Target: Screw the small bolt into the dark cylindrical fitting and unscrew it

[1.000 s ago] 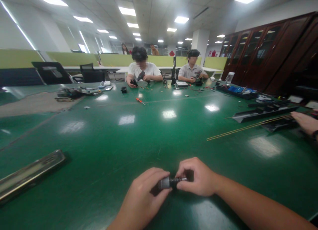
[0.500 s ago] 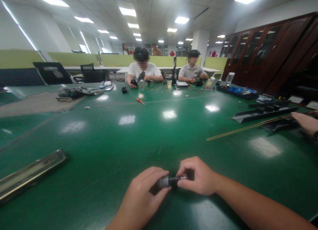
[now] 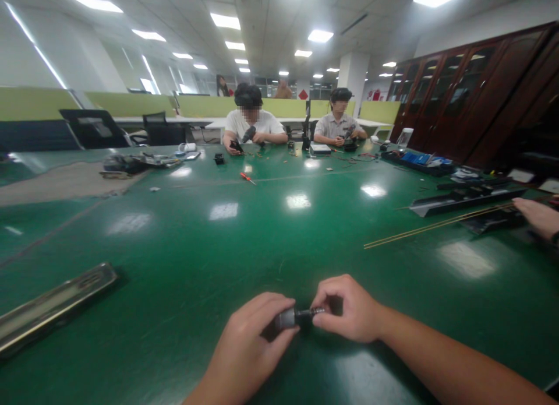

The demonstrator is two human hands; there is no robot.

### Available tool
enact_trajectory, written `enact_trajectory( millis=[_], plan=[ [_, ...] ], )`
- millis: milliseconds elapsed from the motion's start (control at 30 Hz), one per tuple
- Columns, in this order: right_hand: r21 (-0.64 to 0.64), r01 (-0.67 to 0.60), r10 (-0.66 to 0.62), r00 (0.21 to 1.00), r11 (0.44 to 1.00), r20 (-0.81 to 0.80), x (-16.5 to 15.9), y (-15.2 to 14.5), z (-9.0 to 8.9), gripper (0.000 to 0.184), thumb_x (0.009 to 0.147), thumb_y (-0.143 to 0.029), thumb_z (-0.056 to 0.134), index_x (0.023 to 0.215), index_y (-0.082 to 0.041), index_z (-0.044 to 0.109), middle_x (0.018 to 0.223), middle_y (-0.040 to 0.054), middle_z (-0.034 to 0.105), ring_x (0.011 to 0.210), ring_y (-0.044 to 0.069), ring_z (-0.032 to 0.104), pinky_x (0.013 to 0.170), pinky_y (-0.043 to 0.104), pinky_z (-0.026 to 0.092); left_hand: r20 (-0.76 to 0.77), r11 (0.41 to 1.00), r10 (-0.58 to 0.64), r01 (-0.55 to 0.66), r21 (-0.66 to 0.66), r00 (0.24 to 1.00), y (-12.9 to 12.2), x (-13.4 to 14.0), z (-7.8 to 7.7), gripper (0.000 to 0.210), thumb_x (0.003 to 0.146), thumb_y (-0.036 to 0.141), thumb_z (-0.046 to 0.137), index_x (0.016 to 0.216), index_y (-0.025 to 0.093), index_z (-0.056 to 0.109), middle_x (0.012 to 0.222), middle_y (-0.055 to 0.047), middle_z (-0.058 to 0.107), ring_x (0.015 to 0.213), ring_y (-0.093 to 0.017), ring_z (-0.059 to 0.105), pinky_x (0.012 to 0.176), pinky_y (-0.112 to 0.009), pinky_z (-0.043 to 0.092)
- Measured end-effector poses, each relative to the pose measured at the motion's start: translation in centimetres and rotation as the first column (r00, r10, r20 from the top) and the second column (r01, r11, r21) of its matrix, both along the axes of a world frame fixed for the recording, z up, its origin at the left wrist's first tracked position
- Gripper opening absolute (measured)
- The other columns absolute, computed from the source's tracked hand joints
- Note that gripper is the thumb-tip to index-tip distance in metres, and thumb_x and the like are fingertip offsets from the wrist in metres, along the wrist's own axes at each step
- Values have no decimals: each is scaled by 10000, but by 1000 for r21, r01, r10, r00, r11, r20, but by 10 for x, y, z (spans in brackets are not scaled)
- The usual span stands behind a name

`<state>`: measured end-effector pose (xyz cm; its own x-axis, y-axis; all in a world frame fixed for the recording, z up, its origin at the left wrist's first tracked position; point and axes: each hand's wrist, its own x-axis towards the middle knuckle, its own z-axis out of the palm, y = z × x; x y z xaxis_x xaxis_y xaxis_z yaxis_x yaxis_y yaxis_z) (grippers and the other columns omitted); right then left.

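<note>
Near the front edge of the green table (image 3: 187, 259), my left hand (image 3: 253, 338) is closed around a small grey cylindrical part (image 3: 286, 319), which looks like a small motor. A thin dark shaft (image 3: 304, 314) sticks out of its right end. My right hand (image 3: 349, 312) pinches the far end of that shaft between thumb and fingertips. The exact kind of part is too small to make out, and its left end is hidden in my left palm.
At the left lies a long metal-edged bar (image 3: 56, 306). Two thin brass rods (image 3: 419, 226) and black metal channels (image 3: 463, 201) lie at the right, by another person's hand (image 3: 537, 215). A red screwdriver (image 3: 247, 178) lies further back. Two people sit across the table.
Both hands keep their hold on the grey part, with only a slight shift of the fingers and shaft. The view has moved very little.
</note>
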<state>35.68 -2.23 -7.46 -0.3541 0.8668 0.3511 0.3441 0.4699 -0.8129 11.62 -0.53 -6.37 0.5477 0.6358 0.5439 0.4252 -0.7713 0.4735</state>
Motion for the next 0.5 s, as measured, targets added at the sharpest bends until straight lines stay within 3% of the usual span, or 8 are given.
enact_trajectory(
  millis=[500],
  plan=[
    [-19,49,-49,999,999,-9,0,0,0,82,758,-230,733,752,-149,723,631,17,661,579,141,607,589,231,442,1,999,27,-27,31,1000,3,-2,-3,327,818,157,730,1111,288,665,1017,21,719,919,-116,693,826,-193,569]
  ],
)
